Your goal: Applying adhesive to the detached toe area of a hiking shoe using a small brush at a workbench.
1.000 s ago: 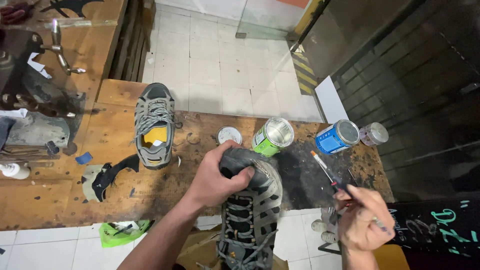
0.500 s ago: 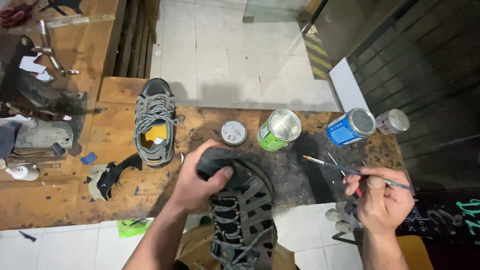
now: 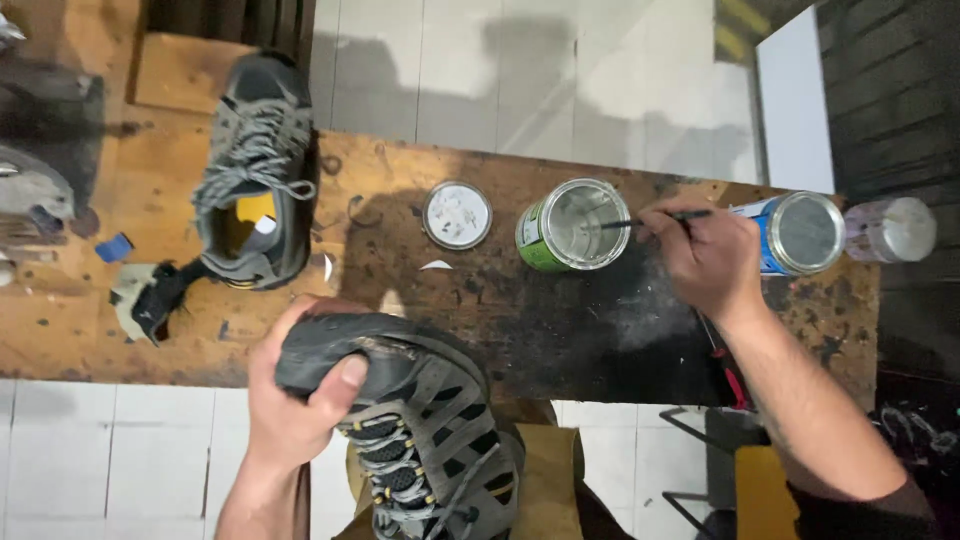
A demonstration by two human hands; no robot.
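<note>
My left hand [image 3: 295, 405] grips the toe of a grey and black laced shoe [image 3: 420, 430] held over the near edge of the workbench. My right hand [image 3: 705, 255] holds a thin brush [image 3: 655, 219] with its tip reaching into an open green can [image 3: 572, 224]. The can's round lid [image 3: 457, 214] lies flat just left of it. The matching second shoe [image 3: 252, 175] lies on the bench at the upper left, with a yellow insole showing inside.
A stained wooden workbench [image 3: 420, 300] spans the view. A blue can [image 3: 800, 233] and a pale jar [image 3: 890, 229] stand to the right of my right hand. A dark scrap piece [image 3: 150, 300] and metal tools [image 3: 35, 195] lie at the left. White tiled floor lies beyond.
My right hand has moved forward and left from the bench's near right corner, bringing the brush to the green can. The view has closed in on the bench. My left hand keeps hold of the shoe.
</note>
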